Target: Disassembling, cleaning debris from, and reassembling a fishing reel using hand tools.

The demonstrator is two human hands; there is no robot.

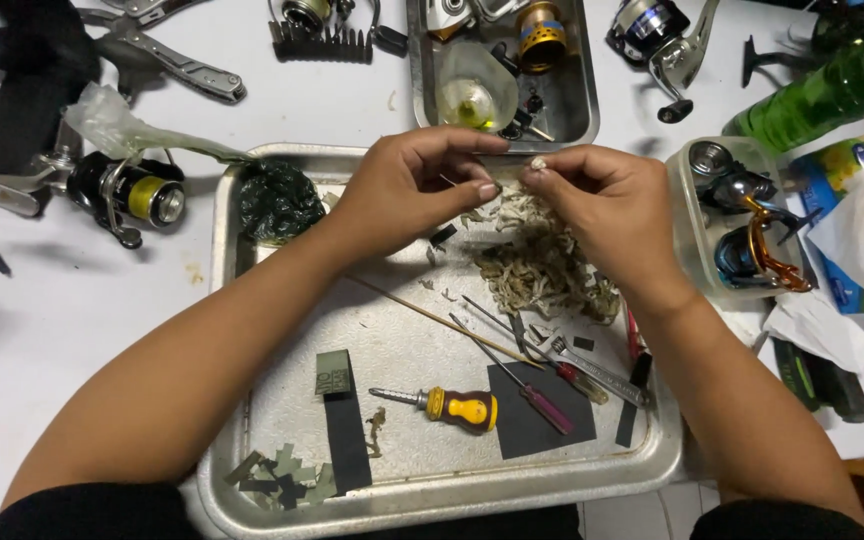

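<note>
Small pale scrap (538,162) is pinched by right hand (602,205); a thin dark part (unclear) is pinched by left hand (412,190), over tray (282,440) far rim at 12 o'clock. Debris pile (542,265) below; screwdriver (452,405) at 6.

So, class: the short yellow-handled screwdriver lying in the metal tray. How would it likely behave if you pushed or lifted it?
The screwdriver looks stiff, with a metal shaft and a hard handle. Its rounded handle suggests it may roll on the smooth tray if nudged sideways. Being stubby, it is probably light and easy to lift one-handed.
</note>
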